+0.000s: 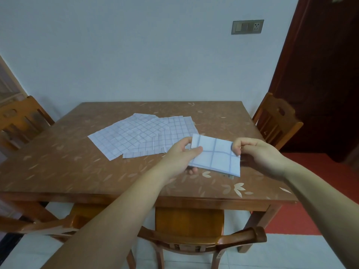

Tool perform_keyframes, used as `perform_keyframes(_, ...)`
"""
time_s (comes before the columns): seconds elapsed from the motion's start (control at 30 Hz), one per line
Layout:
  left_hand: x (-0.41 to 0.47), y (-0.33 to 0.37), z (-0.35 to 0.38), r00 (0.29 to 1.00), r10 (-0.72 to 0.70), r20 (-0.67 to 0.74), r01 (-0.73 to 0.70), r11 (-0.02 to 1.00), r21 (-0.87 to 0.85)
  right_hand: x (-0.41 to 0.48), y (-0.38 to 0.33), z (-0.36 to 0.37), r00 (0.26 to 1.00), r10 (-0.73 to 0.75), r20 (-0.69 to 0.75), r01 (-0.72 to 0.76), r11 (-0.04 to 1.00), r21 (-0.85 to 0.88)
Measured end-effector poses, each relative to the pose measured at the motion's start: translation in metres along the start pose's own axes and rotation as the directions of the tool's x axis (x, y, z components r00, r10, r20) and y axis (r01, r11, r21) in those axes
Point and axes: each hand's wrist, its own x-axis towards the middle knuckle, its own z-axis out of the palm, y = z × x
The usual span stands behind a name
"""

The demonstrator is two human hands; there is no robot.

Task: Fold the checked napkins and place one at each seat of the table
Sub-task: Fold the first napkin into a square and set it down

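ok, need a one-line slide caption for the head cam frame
Left hand and right hand hold a folded checked napkin over the wooden table; unfolded napkins lie spread behind it.

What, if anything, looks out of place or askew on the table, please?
The unfolded napkins lie in an overlapping heap on the table, edges skewed. Nothing looks spilled or torn; the left hand and right hand hold one folded napkin.

Pale wall [136, 45] behind. Switch-and-socket plate [247, 26] mounted upper right. Dark red wooden door [320, 74] at right edge. Red floor [295, 220] meets white tiles [291, 253].
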Motion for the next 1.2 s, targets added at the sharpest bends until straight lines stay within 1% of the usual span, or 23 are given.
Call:
perform_keyframes(0.07, 0.001, -0.002, -0.001, 0.997, 0.062, -0.043, -0.058, 0.995, 0.080, -0.001, 0.002, 0.001, 0.998, 0.023, -0.057, -0.016, 0.992, 0.127)
perform_keyframes(0.13, 0.001, -0.004, 0.000, 0.992, 0.111, -0.061, -0.104, 0.988, 0.113, -0.001, 0.007, 0.005, 0.989, 0.070, -0.131, -0.036, 0.969, 0.245)
perform_keyframes(0.17, 0.001, -0.004, 0.001, 0.990, 0.130, -0.058, -0.122, 0.985, 0.124, -0.002, 0.009, 0.007, 0.983, 0.087, -0.162, -0.044, 0.967, 0.252)
perform_keyframes(0.2, 0.001, -0.005, 0.002, 0.988, 0.144, -0.050, -0.135, 0.981, 0.142, -0.003, 0.011, 0.009, 0.980, 0.081, -0.180, -0.044, 0.979, 0.200)
perform_keyframes(0.23, 0.001, -0.007, 0.004, 0.987, 0.155, -0.036, -0.146, 0.974, 0.171, -0.005, 0.010, 0.013, 0.981, 0.052, -0.186, -0.031, 0.993, 0.111)
perform_keyframes(0.27, 0.001, -0.008, 0.005, 0.986, 0.163, -0.017, -0.156, 0.965, 0.213, -0.007, 0.008, 0.015, 0.984, 0.004, -0.180, -0.007, 1.000, -0.016)
perform_keyframes(0.33, -0.002, -0.010, 0.007, 0.985, 0.169, 0.042, -0.174, 0.932, 0.319, -0.009, 0.004, 0.015, 0.983, -0.077, -0.167, 0.025, 0.956, -0.294)
perform_keyframes(0.37, -0.004, -0.011, 0.008, 0.983, 0.161, 0.083, -0.181, 0.916, 0.359, -0.010, 0.001, 0.013, 0.985, -0.088, -0.148, 0.025, 0.925, -0.380)
perform_keyframes(0.43, -0.009, -0.010, 0.010, 0.978, 0.130, 0.165, -0.186, 0.900, 0.395, -0.013, -0.004, 0.010, 0.994, -0.071, -0.080, 0.029, 0.897, -0.440)
perform_keyframes(0.5, -0.014, -0.007, 0.011, 0.973, 0.094, 0.210, -0.173, 0.899, 0.402, -0.016, -0.011, 0.014, 0.997, -0.071, -0.003, 0.059, 0.858, -0.510)
perform_keyframes(0.57, -0.017, -0.003, 0.012, 0.969, 0.072, 0.236, -0.166, 0.896, 0.412, -0.018, -0.016, 0.023, 0.993, -0.111, 0.044, 0.114, 0.769, -0.629)
perform_keyframes(0.63, -0.020, 0.003, 0.012, 0.971, 0.055, 0.233, -0.157, 0.882, 0.444, -0.020, -0.020, 0.032, 0.981, -0.180, 0.072, 0.172, 0.635, -0.753)
perform_keyframes(0.73, -0.023, 0.009, 0.009, 0.980, 0.018, 0.198, -0.114, 0.866, 0.487, -0.023, -0.022, 0.040, 0.963, -0.263, 0.052, 0.178, 0.481, -0.858)
perform_keyframes(0.8, -0.023, 0.011, 0.010, 0.987, -0.015, 0.160, -0.068, 0.865, 0.498, -0.023, -0.020, 0.044, 0.948, -0.319, 0.000, 0.143, 0.424, -0.894)
perform_keyframes(0.87, -0.025, 0.014, 0.014, 0.993, 0.038, 0.111, -0.092, 0.838, 0.538, -0.024, -0.017, 0.047, 0.919, -0.391, -0.043, 0.126, 0.396, -0.909)
perform_keyframes(0.9, -0.025, 0.016, 0.017, 0.992, 0.100, 0.083, -0.129, 0.815, 0.565, -0.025, -0.016, 0.048, 0.909, -0.414, -0.052, 0.136, 0.411, -0.901)
perform_keyframes(0.93, -0.026, 0.016, 0.020, 0.984, 0.168, 0.059, -0.170, 0.793, 0.584, -0.026, -0.017, 0.050, 0.902, -0.427, -0.062, 0.154, 0.453, -0.878)
perform_keyframes(1.0, -0.028, 0.019, 0.023, 0.961, 0.275, 0.039, -0.245, 0.774, 0.583, -0.030, -0.022, 0.051, 0.904, -0.414, -0.107, 0.179, 0.593, -0.785)
perform_keyframes(1.07, -0.030, 0.023, 0.023, 0.936, 0.351, 0.035, -0.302, 0.743, 0.597, -0.035, -0.032, 0.050, 0.899, -0.372, -0.230, 0.155, 0.763, -0.628)
perform_keyframes(1.1, -0.030, 0.025, 0.023, 0.923, 0.385, 0.023, -0.322, 0.735, 0.596, -0.038, -0.036, 0.050, 0.885, -0.327, -0.332, 0.127, 0.855, -0.503)
perform_keyframes(1.13, -0.030, 0.027, 0.022, 0.909, 0.418, -0.003, -0.337, 0.738, 0.585, -0.041, -0.039, 0.050, 0.867, -0.250, -0.430, 0.117, 0.943, -0.311)
perform_keyframes(1.17, -0.028, 0.028, 0.020, 0.893, 0.448, -0.039, -0.351, 0.750, 0.560, -0.045, -0.041, 0.052, 0.863, -0.147, -0.484, 0.127, 0.989, -0.074)
perform_keyframes(1.2, -0.028, 0.030, 0.019, 0.883, 0.464, -0.075, -0.361, 0.772, 0.524, -0.050, -0.042, 0.055, 0.879, -0.035, -0.476, 0.113, 0.984, 0.137)
